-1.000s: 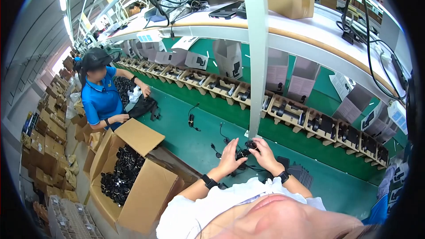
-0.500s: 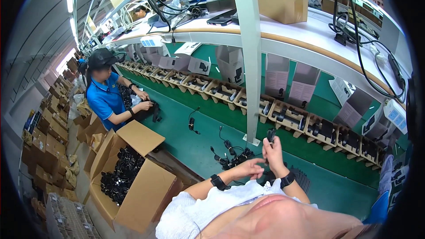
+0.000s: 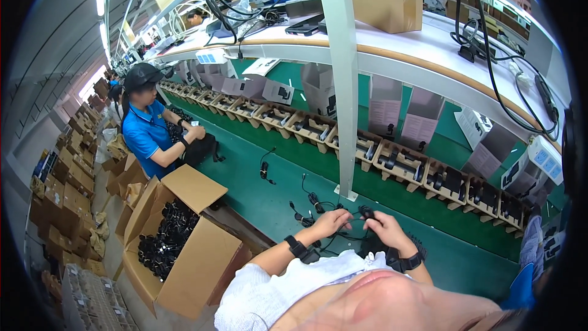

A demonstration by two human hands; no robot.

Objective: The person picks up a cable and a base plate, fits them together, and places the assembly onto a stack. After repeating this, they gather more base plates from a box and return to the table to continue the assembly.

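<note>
Head view: low in the frame, just right of centre, the person's left hand and right hand meet over the green work surface. Between them is a small black plug-like part on a thin black cable. The right hand's fingers curl and pinch that part; the left hand's fingers are bent around the cable just beside it, though at this size it is hard to tell how firmly they press. Both wrists wear black bands. More loose black cables lie on the green surface just above and left of the hands.

Behind the hands a white post rises to the top of the frame. A row of cardboard trays holding black parts runs across the middle. At lower left an open cardboard box is filled with black cable bundles. At the left, a co-worker in a blue shirt handles a black pile on the same surface.
</note>
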